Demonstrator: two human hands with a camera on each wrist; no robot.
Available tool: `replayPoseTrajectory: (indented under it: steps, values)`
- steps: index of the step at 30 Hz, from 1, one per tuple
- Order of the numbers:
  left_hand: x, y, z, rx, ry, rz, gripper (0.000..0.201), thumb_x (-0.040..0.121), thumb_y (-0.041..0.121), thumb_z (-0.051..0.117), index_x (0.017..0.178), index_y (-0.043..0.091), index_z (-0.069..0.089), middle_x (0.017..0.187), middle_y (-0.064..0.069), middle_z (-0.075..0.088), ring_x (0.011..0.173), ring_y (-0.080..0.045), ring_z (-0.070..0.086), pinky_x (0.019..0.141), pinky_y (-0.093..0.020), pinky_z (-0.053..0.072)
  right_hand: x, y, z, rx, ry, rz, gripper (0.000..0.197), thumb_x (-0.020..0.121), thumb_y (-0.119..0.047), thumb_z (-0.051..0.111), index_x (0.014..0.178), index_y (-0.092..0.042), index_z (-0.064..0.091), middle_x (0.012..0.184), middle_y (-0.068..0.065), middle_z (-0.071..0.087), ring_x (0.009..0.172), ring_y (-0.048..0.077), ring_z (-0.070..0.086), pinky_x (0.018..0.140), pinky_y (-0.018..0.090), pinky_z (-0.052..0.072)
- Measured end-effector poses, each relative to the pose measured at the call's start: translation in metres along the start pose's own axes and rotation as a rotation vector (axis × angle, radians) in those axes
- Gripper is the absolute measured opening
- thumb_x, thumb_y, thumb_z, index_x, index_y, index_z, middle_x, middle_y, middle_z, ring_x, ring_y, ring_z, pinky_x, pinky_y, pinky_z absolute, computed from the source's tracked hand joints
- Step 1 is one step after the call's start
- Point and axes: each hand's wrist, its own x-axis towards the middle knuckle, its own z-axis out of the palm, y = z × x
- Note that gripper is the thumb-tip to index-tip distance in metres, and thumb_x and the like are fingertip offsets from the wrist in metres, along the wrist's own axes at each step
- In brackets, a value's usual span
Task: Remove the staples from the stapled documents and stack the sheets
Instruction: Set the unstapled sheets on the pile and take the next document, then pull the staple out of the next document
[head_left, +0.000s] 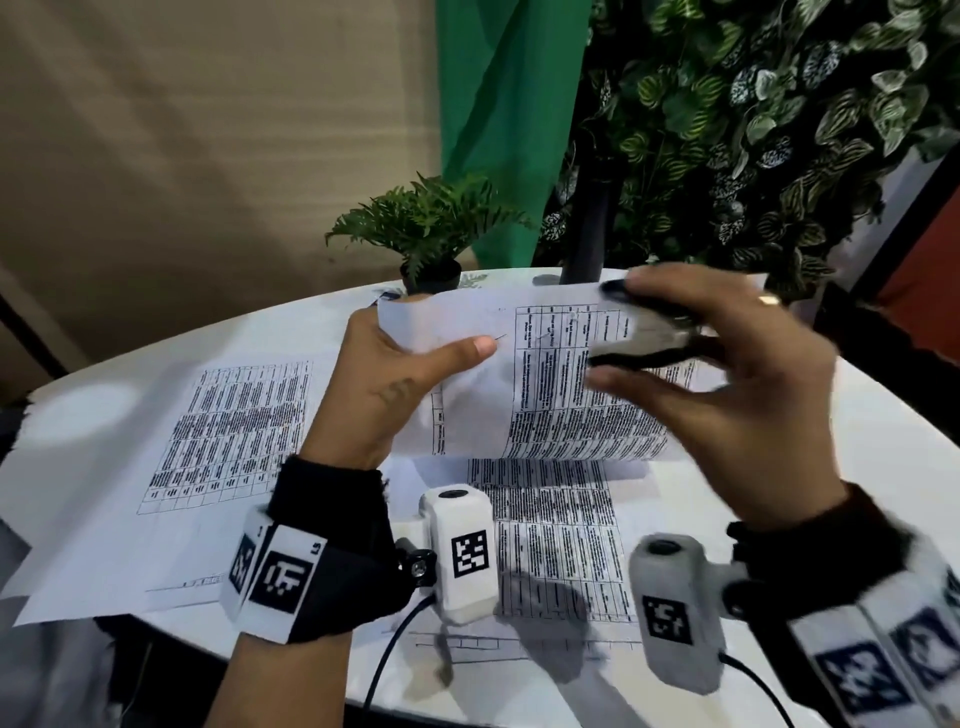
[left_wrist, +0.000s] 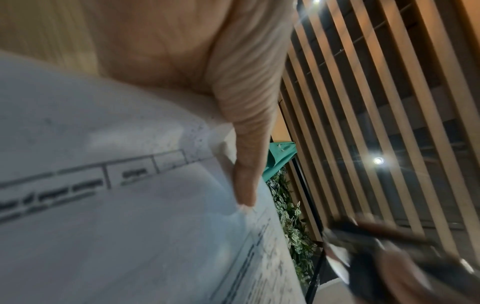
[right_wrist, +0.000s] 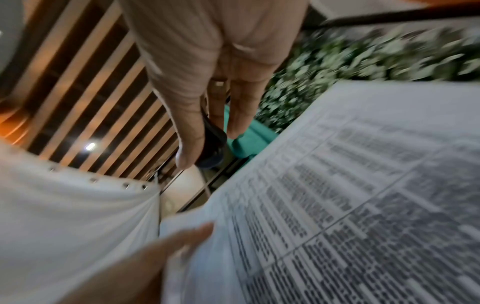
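My left hand (head_left: 400, 364) holds a printed, table-filled document (head_left: 561, 395) lifted off the white table (head_left: 883, 467), thumb pressed on its front near the top left corner. A thin staple (head_left: 501, 336) shows just beside the thumb tip. My right hand (head_left: 727, 364) grips a black staple remover (head_left: 654, 353) over the document's upper right part, to the right of the staple. The left wrist view shows the document (left_wrist: 130, 205) against my thumb, with the staple remover (left_wrist: 376, 246) blurred at lower right. In the right wrist view, the staple remover (right_wrist: 211, 144) sits between my fingers above the document (right_wrist: 337, 185).
Loose printed sheets (head_left: 223, 441) lie flat on the table at left, and another sheet (head_left: 550, 530) lies under the raised document. A small potted fern (head_left: 431, 228) stands at the table's far edge. A black post (head_left: 587, 234) and leafy wall are behind it.
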Motion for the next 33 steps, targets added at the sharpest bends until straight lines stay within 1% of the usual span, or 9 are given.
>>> replayPoseTrajectory:
  steps: [2,5,9,11,21,24,29,31,33]
  values:
    - [-0.001,0.0,0.002,-0.008,0.033,0.007,0.033,0.06,0.015,0.08,0.091,0.006,0.072,0.089,-0.009,0.075,0.08,-0.019,0.071,0.078,-0.032,0.055,0.007,-0.002,0.019,-0.115,-0.085,-0.117,0.046,0.067,-0.019,0.081,0.109,-0.006,0.066,0.109,0.007,0.065,0.1,0.014,0.061,0.089,0.021,0.049]
    - [-0.003,0.002,0.004,-0.023,0.037,0.025,0.026,0.062,0.013,0.082,0.086,0.007,0.073,0.086,-0.011,0.074,0.075,-0.019,0.068,0.071,-0.032,0.054,0.01,0.001,0.034,-0.222,-0.163,-0.209,0.047,0.067,-0.018,0.08,0.109,-0.002,0.067,0.111,0.01,0.066,0.098,0.023,0.065,0.084,0.034,0.052]
    - [-0.006,0.005,0.005,-0.067,0.004,0.045,0.018,0.071,-0.002,0.074,0.08,0.012,0.071,0.073,0.004,0.074,0.067,-0.009,0.068,0.061,-0.021,0.053,0.01,0.004,0.039,-0.269,-0.198,-0.265,0.044,0.068,-0.014,0.078,0.108,0.001,0.066,0.11,0.014,0.066,0.097,0.031,0.065,0.077,0.045,0.055]
    - [-0.006,0.005,0.006,-0.074,0.008,0.046,0.019,0.072,-0.006,0.072,0.079,0.012,0.07,0.07,0.005,0.073,0.065,-0.007,0.067,0.059,-0.02,0.053,0.011,0.004,0.039,-0.27,-0.193,-0.283,0.041,0.069,-0.012,0.077,0.106,0.001,0.067,0.109,0.014,0.066,0.098,0.032,0.065,0.076,0.046,0.055]
    - [-0.008,0.008,0.004,-0.065,-0.043,0.035,0.021,0.068,0.001,0.075,0.087,0.009,0.071,0.081,0.0,0.075,0.074,-0.013,0.069,0.068,-0.024,0.056,0.016,0.001,0.038,-0.308,-0.186,-0.334,0.03,0.069,-0.01,0.078,0.096,0.0,0.069,0.1,0.012,0.069,0.09,0.031,0.066,0.069,0.041,0.055]
    - [-0.008,0.008,0.004,-0.048,-0.054,0.027,0.035,0.06,0.008,0.082,0.092,0.002,0.071,0.089,-0.009,0.075,0.078,-0.017,0.069,0.075,-0.032,0.056,0.018,0.001,0.038,-0.31,-0.205,-0.34,0.028,0.07,-0.012,0.077,0.093,0.001,0.068,0.096,0.013,0.068,0.085,0.034,0.066,0.066,0.042,0.055]
    - [-0.008,0.009,0.003,-0.054,-0.07,-0.001,0.03,0.063,0.014,0.077,0.09,0.002,0.071,0.096,-0.019,0.072,0.081,-0.023,0.065,0.08,-0.047,0.054,0.022,0.0,0.036,-0.319,-0.231,-0.351,0.025,0.072,-0.015,0.076,0.087,0.002,0.066,0.088,0.013,0.067,0.076,0.034,0.064,0.061,0.04,0.053]
    - [-0.008,0.009,0.003,-0.045,-0.069,0.002,0.033,0.062,0.016,0.079,0.091,0.001,0.071,0.096,-0.02,0.072,0.081,-0.021,0.065,0.078,-0.043,0.053,0.024,-0.001,0.035,-0.319,-0.227,-0.35,0.025,0.073,-0.018,0.076,0.087,0.001,0.066,0.086,0.011,0.067,0.075,0.033,0.063,0.06,0.04,0.053]
    - [-0.005,0.007,0.003,-0.059,-0.073,-0.004,0.031,0.064,0.013,0.076,0.093,0.001,0.07,0.094,-0.014,0.073,0.082,-0.019,0.067,0.08,-0.037,0.053,0.026,0.0,0.034,-0.294,-0.24,-0.338,0.026,0.074,-0.019,0.076,0.088,0.0,0.067,0.087,0.01,0.067,0.075,0.032,0.064,0.061,0.041,0.053]
